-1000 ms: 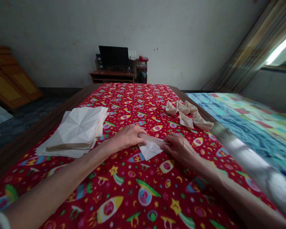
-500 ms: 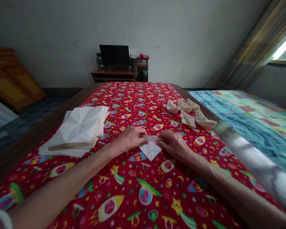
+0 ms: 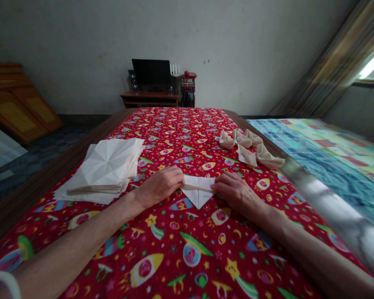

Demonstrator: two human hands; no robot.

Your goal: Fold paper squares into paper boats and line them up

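Observation:
Between my hands a folded sheet of white paper (image 3: 198,192) lies on the red patterned cloth, its point toward me and a folded strip along its far edge. My left hand (image 3: 166,182) is closed on the paper's left corner. At the right corner, my right hand (image 3: 232,189) grips it with curled fingers. The fingertips partly cover both corners. To the left sits a stack of creased white paper sheets (image 3: 107,164). Several folded paper boats (image 3: 247,155) stand at the far right of the cloth.
The red cloth (image 3: 174,232) covers a long table with a dark wooden edge (image 3: 81,160). A bed with a patchwork cover (image 3: 324,158) adjoins on the right. Beyond the far end stand a monitor (image 3: 151,74) and a red telephone (image 3: 190,74). A wooden cabinet (image 3: 20,104) is at left.
My hands have moved apart along the paper's far edge, the left one leftward and the right one rightward. More of the folded strip now shows between them.

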